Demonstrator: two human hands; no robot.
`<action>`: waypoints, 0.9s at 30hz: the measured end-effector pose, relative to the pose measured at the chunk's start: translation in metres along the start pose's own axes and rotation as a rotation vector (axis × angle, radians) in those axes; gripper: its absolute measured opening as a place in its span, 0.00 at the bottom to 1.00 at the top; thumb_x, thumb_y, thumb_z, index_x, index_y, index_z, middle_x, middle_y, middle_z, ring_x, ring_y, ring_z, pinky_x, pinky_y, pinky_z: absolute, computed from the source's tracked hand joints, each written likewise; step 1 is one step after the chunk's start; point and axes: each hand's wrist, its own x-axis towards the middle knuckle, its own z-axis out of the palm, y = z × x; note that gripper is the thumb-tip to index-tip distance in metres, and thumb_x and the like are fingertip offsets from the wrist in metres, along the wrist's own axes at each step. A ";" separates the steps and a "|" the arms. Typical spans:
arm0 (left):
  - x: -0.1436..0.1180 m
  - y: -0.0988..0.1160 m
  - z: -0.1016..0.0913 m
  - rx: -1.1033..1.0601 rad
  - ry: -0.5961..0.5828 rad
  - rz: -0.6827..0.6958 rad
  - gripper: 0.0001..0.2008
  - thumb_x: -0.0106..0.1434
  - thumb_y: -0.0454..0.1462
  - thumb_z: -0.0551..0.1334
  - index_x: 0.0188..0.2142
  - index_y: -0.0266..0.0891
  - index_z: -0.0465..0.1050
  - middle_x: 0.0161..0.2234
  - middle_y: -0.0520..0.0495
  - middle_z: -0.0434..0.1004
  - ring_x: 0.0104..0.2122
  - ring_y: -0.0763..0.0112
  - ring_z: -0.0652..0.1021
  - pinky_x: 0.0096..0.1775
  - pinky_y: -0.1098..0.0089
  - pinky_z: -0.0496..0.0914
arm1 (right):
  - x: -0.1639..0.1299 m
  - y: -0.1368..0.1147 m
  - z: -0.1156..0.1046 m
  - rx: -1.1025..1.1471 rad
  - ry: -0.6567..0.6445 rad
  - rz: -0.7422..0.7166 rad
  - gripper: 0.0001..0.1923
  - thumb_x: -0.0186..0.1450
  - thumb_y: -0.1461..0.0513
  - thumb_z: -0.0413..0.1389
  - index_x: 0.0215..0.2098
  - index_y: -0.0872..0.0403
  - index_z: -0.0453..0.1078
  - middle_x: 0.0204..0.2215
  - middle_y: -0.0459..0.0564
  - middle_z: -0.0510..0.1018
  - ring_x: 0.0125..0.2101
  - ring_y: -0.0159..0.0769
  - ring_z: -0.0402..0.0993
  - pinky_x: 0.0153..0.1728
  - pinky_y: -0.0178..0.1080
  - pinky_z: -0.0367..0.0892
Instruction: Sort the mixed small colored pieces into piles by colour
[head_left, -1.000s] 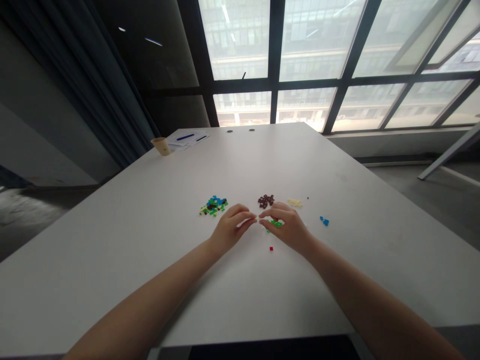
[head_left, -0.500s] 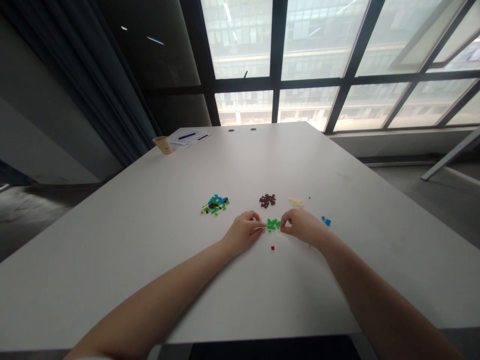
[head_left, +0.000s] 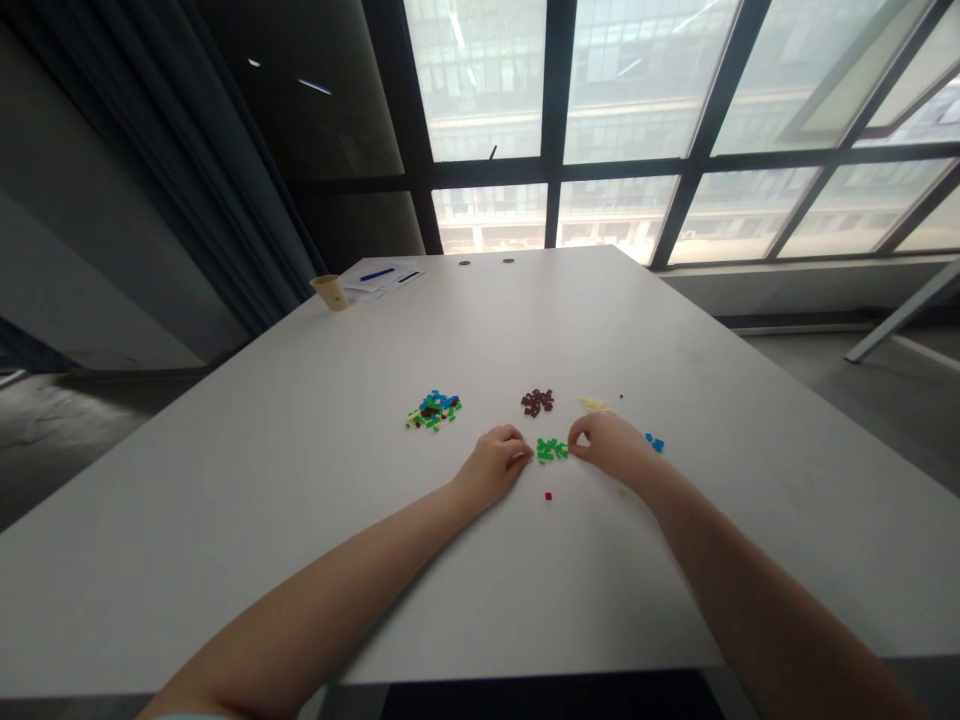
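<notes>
A small heap of green building bricks (head_left: 552, 451) lies on the white table between my two hands. To its left rests my left hand (head_left: 496, 464), fingers curled and thumb and fingertips close together; whether anything is between them is too small to tell. My right hand (head_left: 609, 446) is at the heap's right edge, thumb and index fingertip pinched, and what they hold, if anything, cannot be made out. Behind the heap are dark brown bricks (head_left: 537, 402), and pale yellow bricks (head_left: 593, 404) lie just beyond my right hand. A single red brick (head_left: 548, 496) sits nearer to me.
A mixed pile of bricks (head_left: 434, 411) lies to the left, and a few blue bricks (head_left: 655, 442) lie right of my right forearm. At the far left stand a paper cup (head_left: 331, 293) and papers with a blue pen (head_left: 376, 274). The white table (head_left: 480, 600) reaches toward the windows.
My right hand has drawn slightly right, and my left fingers have pulled back a little from the green bricks. The whole view has shifted slightly.
</notes>
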 end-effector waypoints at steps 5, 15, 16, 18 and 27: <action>0.001 0.000 -0.001 0.071 -0.024 -0.033 0.09 0.61 0.32 0.53 0.31 0.37 0.72 0.33 0.44 0.72 0.35 0.68 0.70 0.41 0.67 0.65 | 0.013 0.050 -0.013 -0.040 0.215 0.266 0.10 0.58 0.58 0.53 0.34 0.49 0.75 0.31 0.51 0.77 0.32 0.36 0.71 0.30 0.34 0.61; -0.002 0.013 -0.008 0.006 0.007 -0.052 0.08 0.60 0.30 0.51 0.31 0.37 0.68 0.32 0.44 0.71 0.34 0.68 0.70 0.40 0.66 0.66 | 0.020 0.067 -0.002 -0.065 0.112 0.393 0.09 0.57 0.60 0.54 0.33 0.51 0.76 0.35 0.53 0.77 0.35 0.37 0.72 0.33 0.35 0.63; -0.002 0.015 -0.011 -0.029 0.017 -0.062 0.07 0.60 0.31 0.52 0.31 0.37 0.68 0.32 0.45 0.71 0.34 0.69 0.70 0.39 0.66 0.66 | 0.020 0.067 -0.002 -0.060 0.106 0.399 0.10 0.57 0.60 0.54 0.34 0.51 0.76 0.36 0.53 0.77 0.35 0.38 0.72 0.33 0.36 0.63; -0.002 0.019 -0.016 -0.108 0.035 -0.100 0.06 0.60 0.33 0.53 0.32 0.37 0.69 0.31 0.46 0.72 0.32 0.70 0.70 0.38 0.67 0.66 | 0.019 0.067 -0.005 -0.050 0.123 0.406 0.11 0.58 0.60 0.53 0.35 0.51 0.75 0.36 0.54 0.77 0.36 0.39 0.72 0.33 0.37 0.63; 0.007 0.029 -0.022 -1.020 0.121 -0.525 0.15 0.48 0.45 0.67 0.29 0.35 0.71 0.23 0.52 0.70 0.26 0.77 0.70 0.34 0.71 0.66 | 0.005 0.008 -0.004 0.323 0.474 -0.171 0.12 0.61 0.60 0.50 0.36 0.54 0.75 0.27 0.49 0.75 0.27 0.31 0.68 0.32 0.33 0.62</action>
